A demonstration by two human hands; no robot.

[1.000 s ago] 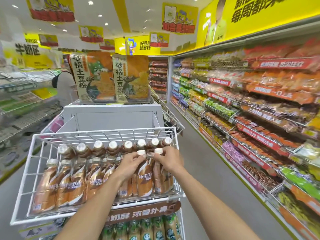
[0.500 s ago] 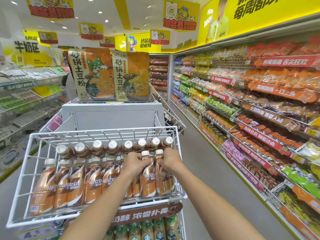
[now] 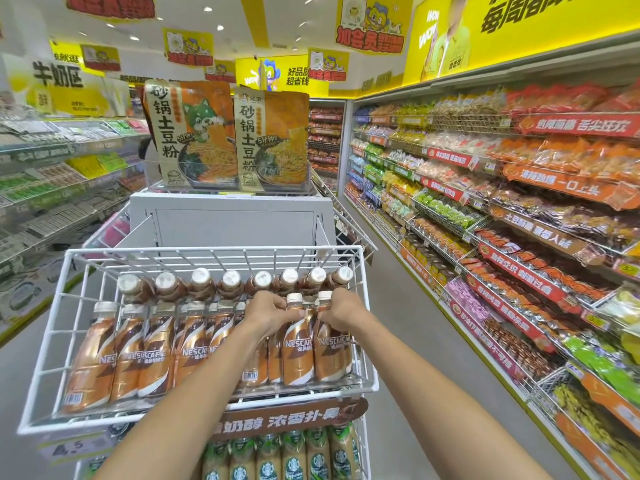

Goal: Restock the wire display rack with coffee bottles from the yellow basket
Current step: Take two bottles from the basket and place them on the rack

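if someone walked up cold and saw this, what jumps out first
Probably the white wire rack in the foreground, packed with brown Nescafe coffee bottles, where the left hand and right hand each close around a bottle neck at its right end. Behind it, two big orange noodle packs stand on a white box. The snack shelves run down the right side under a bright yellow banner.

Two hands: left hand (image 3: 268, 311), right hand (image 3: 341, 310), fingers (image 3: 294, 311) at the necks of two front-row coffee bottles (image 3: 298, 344). Beyond the fingertips, back row: eight white caps (image 3: 230, 280). Two large noodle bags (image 3: 194, 133) farther beyond. Below the wrists, about five green-label bottles (image 3: 294, 459) visible.
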